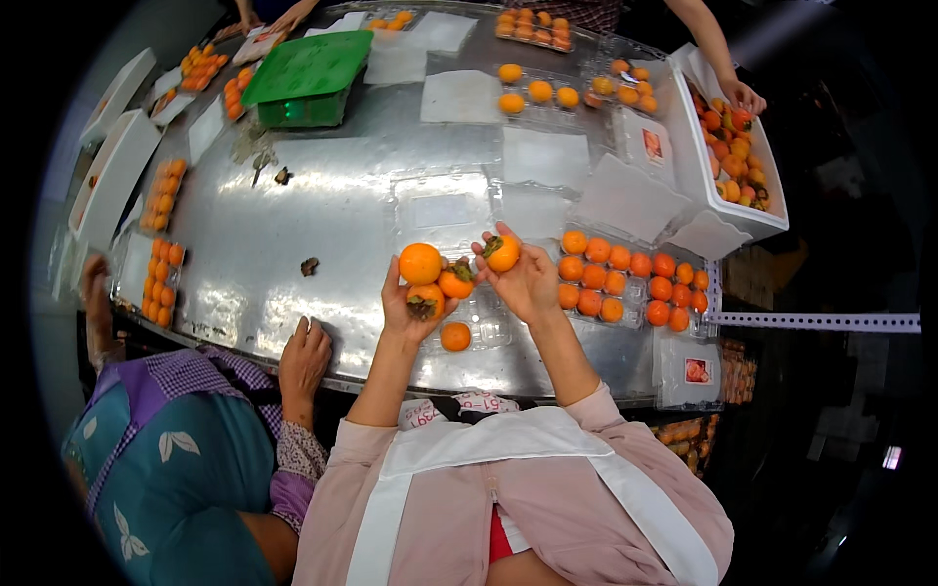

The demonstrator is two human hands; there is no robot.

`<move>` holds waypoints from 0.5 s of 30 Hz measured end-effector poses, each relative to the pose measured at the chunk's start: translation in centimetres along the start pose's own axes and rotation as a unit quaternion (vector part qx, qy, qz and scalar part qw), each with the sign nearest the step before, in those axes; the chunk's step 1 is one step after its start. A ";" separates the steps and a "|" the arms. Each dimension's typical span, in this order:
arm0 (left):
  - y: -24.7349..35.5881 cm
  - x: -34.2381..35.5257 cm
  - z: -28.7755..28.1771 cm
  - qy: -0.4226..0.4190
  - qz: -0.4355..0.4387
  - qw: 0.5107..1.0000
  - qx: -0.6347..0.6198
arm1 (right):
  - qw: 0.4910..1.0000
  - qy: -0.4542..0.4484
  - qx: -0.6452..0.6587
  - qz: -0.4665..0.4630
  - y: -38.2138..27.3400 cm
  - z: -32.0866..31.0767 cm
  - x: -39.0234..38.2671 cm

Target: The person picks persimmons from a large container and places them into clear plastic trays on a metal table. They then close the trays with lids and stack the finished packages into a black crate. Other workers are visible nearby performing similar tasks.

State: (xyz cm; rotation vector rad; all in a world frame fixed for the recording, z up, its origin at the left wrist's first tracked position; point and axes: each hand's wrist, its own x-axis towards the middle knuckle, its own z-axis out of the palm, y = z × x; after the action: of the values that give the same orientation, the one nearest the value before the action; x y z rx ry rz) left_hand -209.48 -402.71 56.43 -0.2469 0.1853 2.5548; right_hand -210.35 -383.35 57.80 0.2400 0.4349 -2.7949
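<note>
My left hand (403,320) cradles three orange persimmons, a large one (420,262) on top, with another (421,305) and a smaller one (455,281) beside it. Brown-green leafy caps show on the two lower fruits. Just to the right, my right hand (529,285) grips a single persimmon (504,256) by its sides, cap toward the left. Below both hands lies a clear plastic tray (493,330), partly hidden by my arms, with one persimmon (455,337) in it. Beyond my hands is another clear tray (440,210).
Filled trays of persimmons (592,277) sit at right, near a white foam box (774,181) where another person's hand (745,96) reaches in. A green box-like device (308,78) stands at the far left on the metal table (337,195). A co-worker's hand (305,356) rests at left.
</note>
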 end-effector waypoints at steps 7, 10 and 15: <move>0.4 -0.4 0.5 -0.029 -0.015 0.999 0.025 | 0.999 -0.010 0.014 0.035 0.4 -0.2 0.2; 0.4 -0.2 0.7 -0.032 -0.022 0.999 0.035 | 0.999 -0.032 0.022 0.034 0.4 -0.5 0.4; 0.4 0.1 0.7 -0.026 -0.045 0.997 0.052 | 0.996 -0.025 0.076 0.028 0.2 0.2 0.6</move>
State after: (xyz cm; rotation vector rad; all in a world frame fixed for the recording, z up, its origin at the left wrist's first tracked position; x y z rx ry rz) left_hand -209.91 -402.81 57.14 -0.1460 0.2808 2.4502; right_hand -210.81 -383.76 57.77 0.2117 0.2001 -2.7746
